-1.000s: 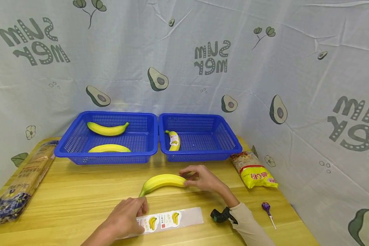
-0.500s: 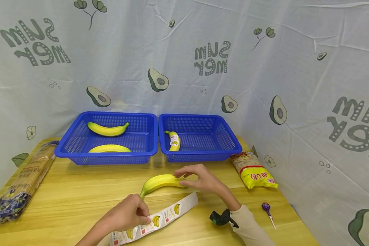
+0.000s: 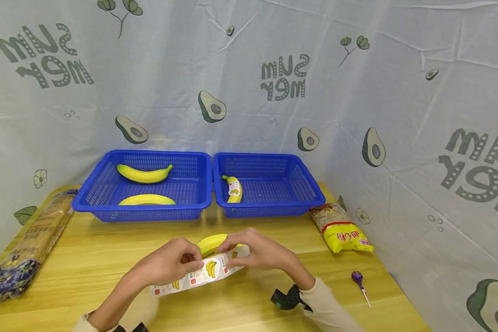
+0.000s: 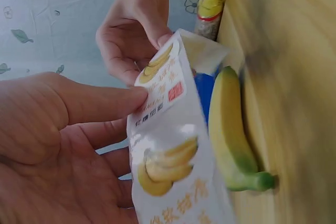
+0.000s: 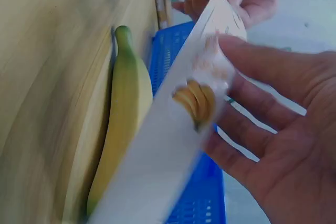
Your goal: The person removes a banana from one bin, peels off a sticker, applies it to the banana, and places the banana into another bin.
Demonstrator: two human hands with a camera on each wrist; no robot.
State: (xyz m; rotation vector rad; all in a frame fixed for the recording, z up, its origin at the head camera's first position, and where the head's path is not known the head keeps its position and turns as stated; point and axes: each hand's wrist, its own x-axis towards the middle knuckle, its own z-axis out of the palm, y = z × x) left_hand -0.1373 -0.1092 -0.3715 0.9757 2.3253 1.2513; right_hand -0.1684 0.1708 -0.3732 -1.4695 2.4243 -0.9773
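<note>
Both hands hold a white strip of banana stickers [image 3: 211,269] above the table. My left hand [image 3: 172,263] pinches it between thumb and fingers near its middle. Toward the strip's right end, my right hand [image 3: 255,251] pinches it too, thumb on the printed side in the right wrist view. Behind the strip a yellow banana [image 3: 210,243] with a greenish stem lies on the table; the strip and hands hide part of it in the head view. The left wrist view shows this banana [image 4: 229,129] resting beside the strip, apart from both hands.
At the back stand two blue baskets: the left basket [image 3: 145,214] holds two bananas, the right basket [image 3: 269,210] one stickered banana [image 3: 234,189]. A noodle pack [image 3: 33,249] lies at left. A yellow-ended food bag [image 3: 341,228] and a lollipop [image 3: 358,282] lie at right.
My left hand has lifted the sticker strip off the table and brought it forward to the banana. My right hand has let go of the banana's end and now pinches the strip.
</note>
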